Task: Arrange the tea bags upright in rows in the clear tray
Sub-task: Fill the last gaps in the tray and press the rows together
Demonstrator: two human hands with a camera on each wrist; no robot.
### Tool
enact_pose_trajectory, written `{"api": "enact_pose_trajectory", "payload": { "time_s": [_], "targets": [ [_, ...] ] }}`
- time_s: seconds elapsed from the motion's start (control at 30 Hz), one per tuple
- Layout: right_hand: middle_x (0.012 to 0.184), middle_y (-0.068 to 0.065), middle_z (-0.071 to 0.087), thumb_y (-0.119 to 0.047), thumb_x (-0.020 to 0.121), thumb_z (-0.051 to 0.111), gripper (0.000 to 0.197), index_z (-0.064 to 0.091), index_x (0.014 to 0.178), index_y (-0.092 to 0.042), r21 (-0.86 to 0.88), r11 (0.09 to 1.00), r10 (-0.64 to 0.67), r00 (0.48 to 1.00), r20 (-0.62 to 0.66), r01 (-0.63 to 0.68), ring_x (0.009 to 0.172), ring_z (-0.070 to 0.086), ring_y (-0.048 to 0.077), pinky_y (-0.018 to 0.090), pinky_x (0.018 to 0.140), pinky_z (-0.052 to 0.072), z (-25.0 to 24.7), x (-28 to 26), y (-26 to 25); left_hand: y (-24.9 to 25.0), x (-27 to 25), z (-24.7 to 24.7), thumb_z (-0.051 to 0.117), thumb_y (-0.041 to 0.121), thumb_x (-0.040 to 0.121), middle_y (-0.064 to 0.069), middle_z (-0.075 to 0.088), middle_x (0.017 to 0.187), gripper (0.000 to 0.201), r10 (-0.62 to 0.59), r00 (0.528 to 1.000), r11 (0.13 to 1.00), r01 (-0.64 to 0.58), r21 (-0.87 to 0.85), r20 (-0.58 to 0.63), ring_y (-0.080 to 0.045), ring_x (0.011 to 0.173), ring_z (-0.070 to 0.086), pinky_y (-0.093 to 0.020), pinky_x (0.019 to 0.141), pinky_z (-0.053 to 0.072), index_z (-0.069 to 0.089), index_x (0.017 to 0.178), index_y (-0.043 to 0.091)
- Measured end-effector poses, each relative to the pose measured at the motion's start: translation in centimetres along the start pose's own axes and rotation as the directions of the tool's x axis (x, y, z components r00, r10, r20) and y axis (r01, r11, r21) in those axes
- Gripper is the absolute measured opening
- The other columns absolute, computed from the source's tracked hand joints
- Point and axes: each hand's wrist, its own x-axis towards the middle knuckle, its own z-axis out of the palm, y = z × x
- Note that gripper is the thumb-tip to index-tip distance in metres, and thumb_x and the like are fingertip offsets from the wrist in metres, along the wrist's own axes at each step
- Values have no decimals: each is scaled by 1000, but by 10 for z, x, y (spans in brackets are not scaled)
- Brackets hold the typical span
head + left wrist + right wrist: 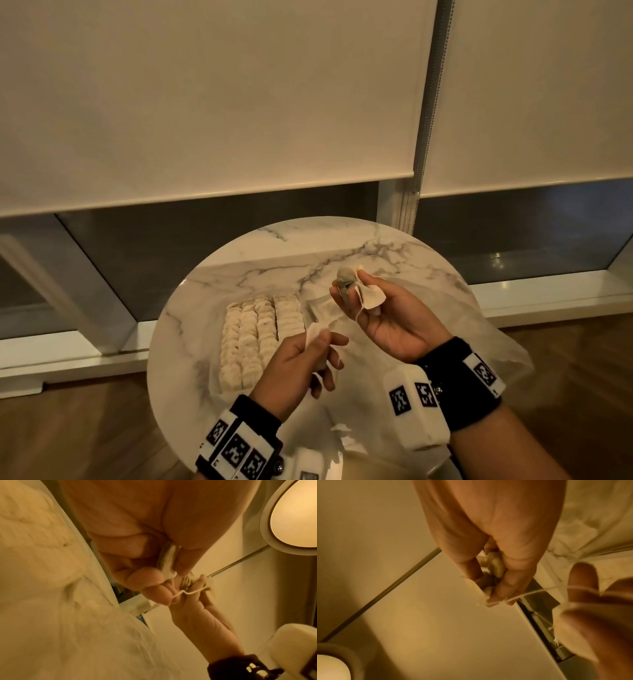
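Left of center in the head view, the clear tray [219, 356] sits on the round marble surface [239, 274] with four rows of tea bags [260, 339] standing upright in it. Just right of that, lower center, the left hand [301, 363] has its fingers [329, 339] pinching a loose tea bag [313, 334], its string [339, 368] hanging down. Further right and a bit higher, the right hand [387, 318] is palm-up with fingers curled around a small bunch of tea bags [359, 287], over a crinkly clear plastic bag [486, 329] lying on the surface.
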Motion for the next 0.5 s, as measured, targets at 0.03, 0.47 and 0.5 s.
{"api": "enact_pose_trajectory", "payload": {
  "time_s": [0.03, 0.47, 0.5],
  "targets": [
    [121, 23, 57, -1, 60, 91, 93, 46, 141, -1, 2, 999, 42, 999, -17, -42, 105, 67, 32, 29, 68, 63, -6, 5, 2, -1, -1, -5, 42, 32, 104, -8, 65, 77, 37, 5, 1000, 1000, -4, 29, -27, -24, 57, 57, -25, 44, 38, 72, 106, 10],
    [96, 14, 65, -20, 83, 70, 16, 74, 78, -5, 110, 976, 210, 951, -225, -189, 85, 69, 33, 28, 47, 58, -74, 59, 55, -18, -8, -79, 59, 35, 94, 6, 71, 84, 20, 151, 942, 901, -5, 434, -301, -5, 80, 61, -28, 73, 48, 74, 84, 27],
    [96, 15, 65, -19, 83, 69, 17, 74, 77, -4, 124, 976, 203, 948, -243, -178, 85, 69, 33, 29, 45, 58, -80, 61, 58, -19, -7, -84, 62, 30, 95, 8, 69, 85, 18, 177, 922, 882, 7, 471, -345, -3, 82, 60, -28, 76, 48, 75, 84, 28]
  ]
}}
